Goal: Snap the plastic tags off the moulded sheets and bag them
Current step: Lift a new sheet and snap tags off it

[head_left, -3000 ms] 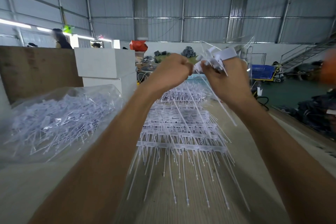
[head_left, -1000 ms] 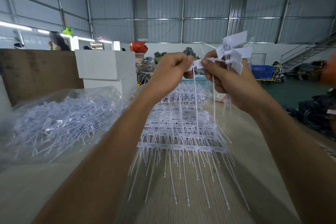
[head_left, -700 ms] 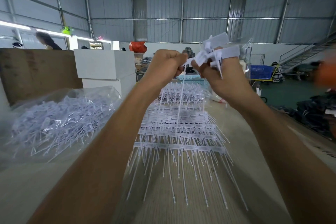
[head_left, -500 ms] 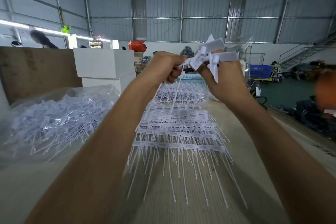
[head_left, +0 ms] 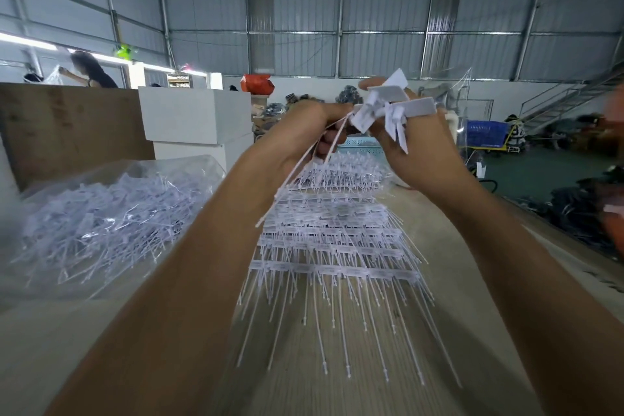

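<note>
A cluster of white tags (head_left: 388, 110) is held up at chest height above the desk (head_left: 354, 392), gripped in the right hand (head_left: 418, 152), whose fingers are curled round the flat tag heads so that they fan out above the knuckles. The left hand (head_left: 297, 142) is closed just beside it, its fingers pinching the thin tails (head_left: 297, 176) of 1 or 2 tags, which trail down and to the left; exactly where the thumb presses cannot be told.

The step in hand is judged to be the snapping of a tag from the cluster. It is best done with the grip placed close to the joint, so that the break comes at the moulded neck and not along the tail. A short twist is to be preferred to a long pull, since the thin tails look likely to stretch or bend. The right hand should be kept firm so that the remaining heads are not spilled.

Freed tags belong in the clear bag (head_left: 101, 213) lying open at the left, already well filled. The stacked moulded sheets (head_left: 334, 246) lie on the desk below the hands, not yet worked.
</note>
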Tool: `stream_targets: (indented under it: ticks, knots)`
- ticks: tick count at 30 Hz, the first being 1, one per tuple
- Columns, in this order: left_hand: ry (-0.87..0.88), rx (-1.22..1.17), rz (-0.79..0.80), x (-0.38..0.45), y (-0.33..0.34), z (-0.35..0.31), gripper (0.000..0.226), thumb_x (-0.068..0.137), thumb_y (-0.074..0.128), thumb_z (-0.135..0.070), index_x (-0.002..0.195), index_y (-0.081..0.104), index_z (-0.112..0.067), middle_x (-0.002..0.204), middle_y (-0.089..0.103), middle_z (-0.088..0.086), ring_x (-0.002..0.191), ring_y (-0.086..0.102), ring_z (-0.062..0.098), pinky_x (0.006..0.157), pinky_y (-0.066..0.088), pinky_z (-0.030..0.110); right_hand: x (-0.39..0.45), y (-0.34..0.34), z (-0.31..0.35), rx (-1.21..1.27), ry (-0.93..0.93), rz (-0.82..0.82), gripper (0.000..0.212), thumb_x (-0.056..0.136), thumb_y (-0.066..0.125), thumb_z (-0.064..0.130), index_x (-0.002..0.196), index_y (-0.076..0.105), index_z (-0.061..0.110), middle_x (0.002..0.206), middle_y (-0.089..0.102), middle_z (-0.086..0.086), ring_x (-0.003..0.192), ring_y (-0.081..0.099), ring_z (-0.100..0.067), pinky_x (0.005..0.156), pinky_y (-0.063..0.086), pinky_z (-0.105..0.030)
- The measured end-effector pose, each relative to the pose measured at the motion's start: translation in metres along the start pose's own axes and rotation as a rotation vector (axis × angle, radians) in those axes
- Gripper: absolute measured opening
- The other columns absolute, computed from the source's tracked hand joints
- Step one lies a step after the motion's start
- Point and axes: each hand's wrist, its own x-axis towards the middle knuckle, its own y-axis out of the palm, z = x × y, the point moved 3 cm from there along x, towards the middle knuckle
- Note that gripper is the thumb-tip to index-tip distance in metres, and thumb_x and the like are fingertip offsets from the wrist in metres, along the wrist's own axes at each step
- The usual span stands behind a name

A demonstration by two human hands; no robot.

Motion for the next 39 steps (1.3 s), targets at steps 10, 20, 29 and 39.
stream_targets:
  ticks: [10,20,29,39]
  knots:
    - [0.114,0.163,-0.181,-0.009,0.0,-0.01,0.028,0.098,0.057,-0.025,0.075,0.059,-0.01,0.052,0.046,-0.003,0.045,0.036,0.012,0.049,0.027,0.025,-0.003,-0.001,-0.012,0.622,0.546,-0.077,0.008,0.095,0.068,0.018,0.093,0.068,0.01,0.061,0.061,0.012,0.046,0.045,0.001,0.042,0.033,-0.017]
    - [0.262,1.109,-0.458,-0.011,0.015,-0.003,0.03,0.102,0.045,-0.032,0.092,0.064,-0.011,0.086,0.063,0.007,0.079,0.064,0.031,0.073,0.052,0.04,-0.007,0.006,-0.013,0.156,0.354,0.029,0.01,0.098,0.065,0.02,0.094,0.065,0.011,0.084,0.068,-0.003,0.08,0.067,-0.019,0.071,0.055,-0.038]
    - [0.396,1.159,-0.553,-0.016,0.015,-0.016,0.026,0.102,0.048,-0.032,0.093,0.065,-0.014,0.08,0.063,0.005,0.074,0.059,0.03,0.064,0.041,0.034,-0.007,0.018,-0.019,-0.256,0.29,0.046,0.014,0.097,0.058,0.011,0.106,0.069,0.009,0.097,0.067,-0.017,0.085,0.063,-0.033,0.07,0.044,-0.032]
    - [0.257,0.826,0.026,-0.016,0.02,-0.007,0.024,0.104,0.047,-0.008,0.118,0.065,-0.012,0.101,0.065,0.005,0.078,0.062,0.017,0.07,0.049,0.031,-0.012,0.016,-0.021,0.409,0.469,-0.117,0.021,0.104,0.052,0.027,0.086,0.057,0.035,0.076,0.059,0.015,0.064,0.055,0.004,0.061,0.042,-0.025]
